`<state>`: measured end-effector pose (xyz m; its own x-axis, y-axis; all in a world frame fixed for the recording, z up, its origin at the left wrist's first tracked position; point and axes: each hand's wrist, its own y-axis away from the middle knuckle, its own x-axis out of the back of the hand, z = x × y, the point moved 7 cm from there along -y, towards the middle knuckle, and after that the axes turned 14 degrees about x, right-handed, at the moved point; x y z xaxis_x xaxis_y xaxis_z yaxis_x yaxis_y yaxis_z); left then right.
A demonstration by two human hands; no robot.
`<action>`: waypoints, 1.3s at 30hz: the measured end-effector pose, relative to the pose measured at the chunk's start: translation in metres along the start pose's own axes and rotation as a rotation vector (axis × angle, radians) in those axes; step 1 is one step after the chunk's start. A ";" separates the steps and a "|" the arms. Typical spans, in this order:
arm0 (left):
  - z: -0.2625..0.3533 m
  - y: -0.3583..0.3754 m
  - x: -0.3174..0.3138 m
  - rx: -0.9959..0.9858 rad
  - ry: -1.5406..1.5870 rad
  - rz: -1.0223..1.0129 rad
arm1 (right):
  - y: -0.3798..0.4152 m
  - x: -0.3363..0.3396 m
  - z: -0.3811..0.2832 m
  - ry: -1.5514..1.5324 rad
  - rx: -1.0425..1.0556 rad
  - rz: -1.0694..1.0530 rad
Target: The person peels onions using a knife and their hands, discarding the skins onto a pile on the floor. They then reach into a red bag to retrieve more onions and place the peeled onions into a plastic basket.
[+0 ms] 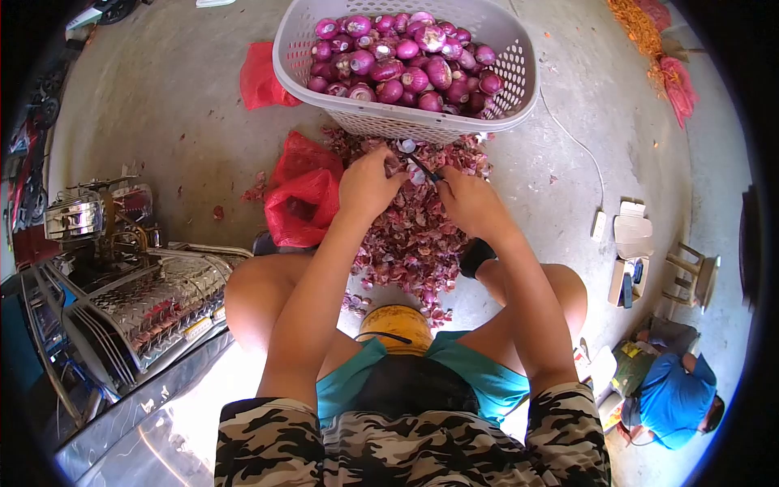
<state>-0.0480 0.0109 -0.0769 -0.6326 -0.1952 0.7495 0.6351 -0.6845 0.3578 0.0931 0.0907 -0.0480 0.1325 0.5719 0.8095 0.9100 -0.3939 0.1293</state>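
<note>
My left hand (367, 185) is closed with its fingers curled round what looks like a red onion (394, 166), mostly hidden by the fingers. My right hand (472, 201) grips a small knife (424, 168) by its dark handle, the blade pointing toward my left hand. Below both hands spreads a heap of dry onion skins (414, 231) on the floor. Just beyond, a grey plastic basket (389, 122) holds many peeled purple onions (414, 79). A red mesh bag (304, 195) lies crumpled left of my left hand.
A yellow bucket (398, 325) stands between my legs. Another red bag (264, 77) lies by the basket. Metal chair-like frames (154, 292) crowd the left. On the right are a power strip (599, 226), a cardboard box (631, 280), a wooden stool (694, 278) and a person in blue (677, 398).
</note>
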 end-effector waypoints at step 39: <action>-0.315 -0.176 -0.043 0.120 -0.348 -0.008 | -0.012 -0.028 -0.008 0.076 -0.029 -0.214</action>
<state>-0.2721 -0.0814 -0.3470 -0.4627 0.0747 0.8834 0.6910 -0.5938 0.4122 0.0756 0.0734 -0.0675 -0.0934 0.5895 0.8024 0.9023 -0.2906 0.3185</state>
